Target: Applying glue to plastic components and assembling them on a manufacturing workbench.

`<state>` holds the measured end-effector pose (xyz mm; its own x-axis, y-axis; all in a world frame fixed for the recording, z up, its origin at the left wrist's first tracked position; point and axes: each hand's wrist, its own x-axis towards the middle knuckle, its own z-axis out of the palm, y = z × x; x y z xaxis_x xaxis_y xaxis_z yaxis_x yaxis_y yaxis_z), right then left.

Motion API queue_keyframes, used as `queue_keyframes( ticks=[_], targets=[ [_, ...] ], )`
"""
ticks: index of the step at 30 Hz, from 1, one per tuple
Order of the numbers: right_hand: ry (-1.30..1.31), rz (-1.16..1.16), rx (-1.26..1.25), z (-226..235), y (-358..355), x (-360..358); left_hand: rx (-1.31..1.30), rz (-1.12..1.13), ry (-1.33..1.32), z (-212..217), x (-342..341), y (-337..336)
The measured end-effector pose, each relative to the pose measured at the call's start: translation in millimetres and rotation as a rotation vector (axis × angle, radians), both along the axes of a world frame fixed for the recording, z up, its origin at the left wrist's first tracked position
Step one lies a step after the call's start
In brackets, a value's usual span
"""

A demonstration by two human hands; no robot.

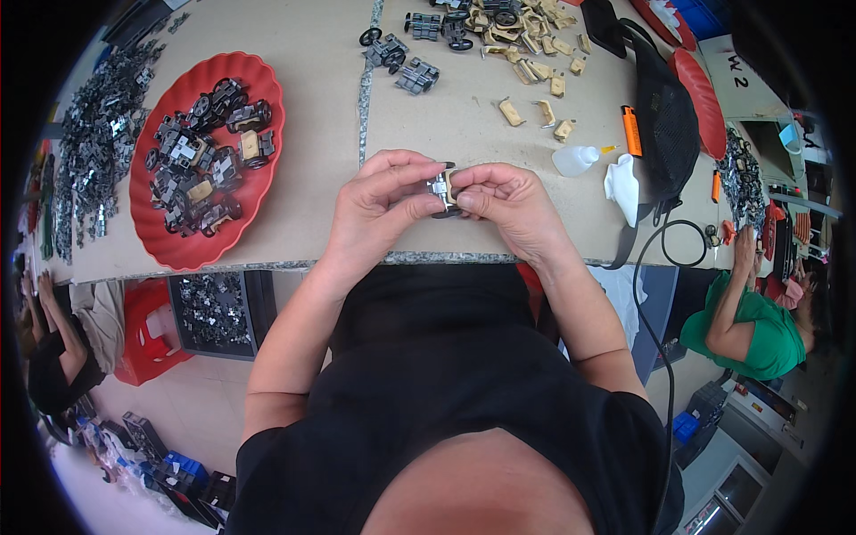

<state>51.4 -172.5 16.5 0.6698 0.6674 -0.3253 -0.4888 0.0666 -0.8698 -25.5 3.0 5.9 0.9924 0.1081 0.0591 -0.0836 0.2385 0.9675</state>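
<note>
Glossy plastic tray (169, 254) (matt tabletop (464, 125)).

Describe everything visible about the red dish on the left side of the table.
The red scalloped plastic dish is a shallow, glossy oval with a wavy rim. It rests flat on the beige tabletop, its near edge close to the table's front edge. It holds a heap of small grey-and-black wheeled toy chassis, a few with tan pieces fitted. A loose pile of grey metal parts lies just beyond its left rim. Neither the left hand nor the right hand touches it.
</note>
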Motion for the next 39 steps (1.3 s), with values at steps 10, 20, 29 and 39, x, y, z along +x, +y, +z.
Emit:
queue_keyframes(
  ticks=[10, 20, 29, 39],
  targets=[
    [-0.067, 0.031, -0.026, 2.9, 0.6, 0.1, 0.139, 0.065, -0.025, -7.3, -1.2, -3.3],
    [0.019, 0.126, -0.034, 4.4, -0.6, 13.3, 0.117, 0.082, -0.007, -4.1, -1.1, -5.5],
    [0.017, 0.101, -0.067, 3.5, 3.2, 10.9, 0.044, 0.104, 0.039, -2.7, -0.6, -5.5],
    [0.048, 0.061, -0.042, 2.3, 2.3, 8.1, 0.004, 0.086, 0.029, -0.2, 0.3, -6.4]
  ],
)
